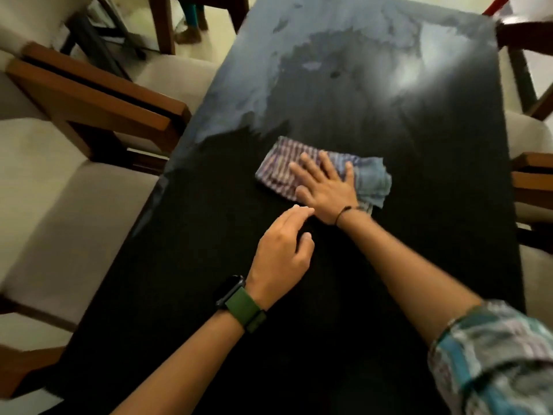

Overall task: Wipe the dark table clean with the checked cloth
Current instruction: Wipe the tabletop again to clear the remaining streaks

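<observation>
The dark table point(209, 265) runs away from me, its far half streaked with a pale, wet-looking film. A folded checked cloth point(281, 166) lies near the middle of the top. My right hand point(326, 187) lies flat on the cloth, fingers spread and palm pressing it down. My left hand point(281, 250), with a green-strapped watch on the wrist, hovers or rests just in front of the cloth with fingers loosely curled and nothing in it.
Wooden armchairs with beige cushions point(59, 190) stand close along the table's left side. More chair arms point(532, 175) line the right edge. A person's foot point(188, 34) shows on the floor beyond the far left corner.
</observation>
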`<state>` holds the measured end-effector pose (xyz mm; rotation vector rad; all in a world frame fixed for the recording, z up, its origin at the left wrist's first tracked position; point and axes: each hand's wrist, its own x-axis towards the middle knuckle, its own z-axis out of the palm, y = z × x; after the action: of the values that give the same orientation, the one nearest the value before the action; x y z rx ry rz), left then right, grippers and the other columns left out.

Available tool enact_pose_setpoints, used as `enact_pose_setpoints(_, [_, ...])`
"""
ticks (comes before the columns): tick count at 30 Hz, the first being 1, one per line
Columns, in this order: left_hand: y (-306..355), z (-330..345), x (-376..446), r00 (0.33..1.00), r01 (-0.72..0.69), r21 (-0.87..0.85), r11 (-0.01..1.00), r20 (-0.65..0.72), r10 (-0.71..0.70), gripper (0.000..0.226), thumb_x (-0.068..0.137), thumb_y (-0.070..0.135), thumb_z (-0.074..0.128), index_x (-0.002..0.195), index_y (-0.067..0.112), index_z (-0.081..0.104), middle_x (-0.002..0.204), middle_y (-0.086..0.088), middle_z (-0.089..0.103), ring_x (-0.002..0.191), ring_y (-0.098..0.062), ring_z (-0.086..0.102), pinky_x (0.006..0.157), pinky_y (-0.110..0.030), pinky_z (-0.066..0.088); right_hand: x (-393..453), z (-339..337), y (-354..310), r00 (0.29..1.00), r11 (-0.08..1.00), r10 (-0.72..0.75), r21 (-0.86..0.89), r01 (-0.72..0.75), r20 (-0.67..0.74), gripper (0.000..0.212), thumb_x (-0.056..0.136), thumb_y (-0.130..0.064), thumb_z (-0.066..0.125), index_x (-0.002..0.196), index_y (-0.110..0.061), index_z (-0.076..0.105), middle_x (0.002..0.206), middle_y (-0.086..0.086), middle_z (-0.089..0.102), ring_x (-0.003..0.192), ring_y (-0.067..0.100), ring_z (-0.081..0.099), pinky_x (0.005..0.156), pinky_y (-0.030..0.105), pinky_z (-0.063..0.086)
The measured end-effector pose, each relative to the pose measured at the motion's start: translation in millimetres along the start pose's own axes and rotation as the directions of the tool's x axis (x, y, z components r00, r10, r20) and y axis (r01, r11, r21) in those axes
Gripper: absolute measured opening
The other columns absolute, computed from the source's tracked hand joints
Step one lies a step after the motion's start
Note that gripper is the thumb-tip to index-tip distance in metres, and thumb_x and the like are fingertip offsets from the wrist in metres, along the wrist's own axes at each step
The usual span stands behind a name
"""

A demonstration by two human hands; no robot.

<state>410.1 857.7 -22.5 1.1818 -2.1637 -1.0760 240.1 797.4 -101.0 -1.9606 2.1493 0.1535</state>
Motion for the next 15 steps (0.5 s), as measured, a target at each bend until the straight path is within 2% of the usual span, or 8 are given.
enact_pose_setpoints(4, [-26.4, -24.8, 2.1, 0.998, 0.017, 0.009, 1.0, -0.068, -0.016, 0.042, 0.089, 0.01, 0.047, 0.13, 0.018, 0.042, 0.137, 0.003, 0.046, 0.122, 0.008, 0.026, 0.094, 0.007, 0.014, 89.1, -26.6, 20.3, 0.995, 0.992, 0.093, 0.085, -0.095, 0.026, 0.05, 0.099, -0.05, 0.019, 0.146, -0.048, 0.001, 0.157, -0.016, -0.009, 0.145, 0.017, -0.014, 0.11, 0.062, -0.009])
enact_pose_setpoints(6, [-41.3, -39.9, -4.1, 0.994, 0.039, 0.038, 0.999, -0.105, -0.035, 0.042, 0.09, 0.011, 0.047, 0.131, 0.019, 0.041, 0.138, 0.004, 0.044, 0.122, 0.009, 0.024, 0.094, 0.006, 0.016, 102.0, -31.3, 14.2, 0.989, 0.982, 0.145, 0.117, -0.148, 0.032, 0.051, 0.099, -0.049, 0.02, 0.146, -0.047, 0.003, 0.158, -0.015, -0.009, 0.145, 0.018, -0.014, 0.11, 0.062, -0.011])
enact_pose_setpoints(8, [-55.7, -53.2, -13.0, 0.989, 0.087, 0.043, 0.995, -0.123, -0.081, 0.042, 0.09, 0.011, 0.046, 0.131, 0.019, 0.041, 0.138, 0.003, 0.044, 0.123, 0.007, 0.024, 0.101, -0.004, 0.018, 85.0, -27.6, -5.7, 0.987, 0.979, 0.156, 0.125, -0.16, 0.049, 0.051, 0.099, -0.049, 0.021, 0.146, -0.047, 0.003, 0.157, -0.015, -0.01, 0.145, 0.018, -0.014, 0.11, 0.062, -0.011])
enact_pose_setpoints(10, [-68.0, -60.6, -22.5, 0.983, 0.136, 0.033, 0.99, -0.13, -0.131, 0.04, 0.09, 0.012, 0.046, 0.13, 0.017, 0.043, 0.137, 0.002, 0.045, 0.125, 0.003, 0.028, 0.104, -0.012, 0.021, 49.1, -16.6, -42.6, 0.997, 0.994, 0.059, 0.088, -0.064, 0.053, 0.051, 0.098, -0.05, 0.018, 0.146, -0.047, 0.001, 0.156, -0.015, -0.013, 0.145, 0.019, -0.015, 0.109, 0.062, -0.011])
enact_pose_setpoints(11, [-72.5, -58.9, -23.0, 0.974, 0.171, 0.032, 0.985, -0.158, -0.164, 0.039, 0.09, 0.014, 0.046, 0.129, 0.016, 0.045, 0.136, 0.0, 0.047, 0.128, -0.002, 0.032, 0.104, -0.014, 0.023, 26.8, -7.5, -67.5, 0.999, 0.997, -0.035, 0.065, 0.033, 0.041, 0.051, 0.097, -0.05, 0.014, 0.146, -0.046, 0.001, 0.155, -0.014, -0.015, 0.145, 0.021, -0.014, 0.108, 0.062, -0.011])
enact_pose_setpoints(12, [-75.3, -52.7, -22.1, 0.948, 0.224, 0.073, 0.972, -0.249, -0.2, 0.038, 0.09, 0.017, 0.046, 0.127, 0.015, 0.047, 0.134, -0.002, 0.049, 0.128, -0.009, 0.037, 0.104, -0.017, 0.028, -0.3, 1.8, -96.1, 0.989, 0.988, -0.145, 0.048, 0.144, 0.021, 0.055, 0.093, -0.051, 0.011, 0.147, -0.044, 0.004, 0.155, -0.013, -0.012, 0.145, 0.023, -0.009, 0.107, 0.064, -0.01])
enact_pose_setpoints(14, [-76.7, -51.0, -23.2, 0.855, 0.371, 0.133, 0.919, -0.434, -0.282, 0.036, 0.091, 0.021, 0.045, 0.127, 0.015, 0.049, 0.133, -0.006, 0.052, 0.126, -0.015, 0.042, 0.105, -0.03, 0.036, -61.4, 20.9, -157.4, 0.935, 0.935, -0.353, 0.04, 0.353, -0.023, 0.058, 0.088, -0.052, 0.021, 0.144, -0.038, 0.022, 0.154, -0.009, 0.021, 0.144, 0.03, 0.017, 0.107, 0.066, 0.001])
enact_pose_setpoints(15, [-81.6, -57.6, -24.6, 0.875, 0.318, 0.106, 0.942, -0.415, -0.249, 0.035, 0.091, 0.017, 0.046, 0.126, 0.015, 0.049, 0.133, -0.005, 0.051, 0.125, -0.01, 0.04, 0.106, -0.033, 0.036, -86.3, 32.1, -180.4, 0.904, 0.904, -0.426, 0.037, 0.427, -0.03, 0.054, 0.087, -0.053, 0.03, 0.139, -0.038, 0.031, 0.148, -0.01, 0.038, 0.14, 0.03, 0.028, 0.107, 0.064, 0.007])
